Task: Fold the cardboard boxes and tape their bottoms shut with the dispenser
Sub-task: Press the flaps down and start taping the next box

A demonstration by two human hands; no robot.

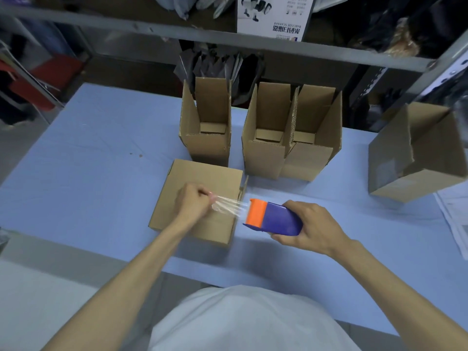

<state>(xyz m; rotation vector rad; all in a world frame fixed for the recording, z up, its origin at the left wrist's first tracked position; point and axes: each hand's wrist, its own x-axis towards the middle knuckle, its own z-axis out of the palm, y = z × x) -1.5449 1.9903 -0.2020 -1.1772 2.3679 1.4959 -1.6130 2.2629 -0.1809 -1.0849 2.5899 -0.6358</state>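
I record a pale blue bench point(88, 153) backed by grey metal shelving point(126, 26), its bays stocked with dark bags point(217, 64) and a white printed carton point(274, 16). Grey floor point(22, 143) shows at left. Papers point(453, 219) lie at the bench's right edge.

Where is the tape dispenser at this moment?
Head view, right of centre: the right hand holds the tape dispenser beside the nearest box, tape stretched to the left hand.

We see a plain brown corrugated cardboard box point(202, 173) on a pale blue tabletop point(88, 160). At its three o'clock, the deep blue plastic tape dispenser point(281, 220) wears an orange nose; the thin tape strip point(229, 206) is clear.
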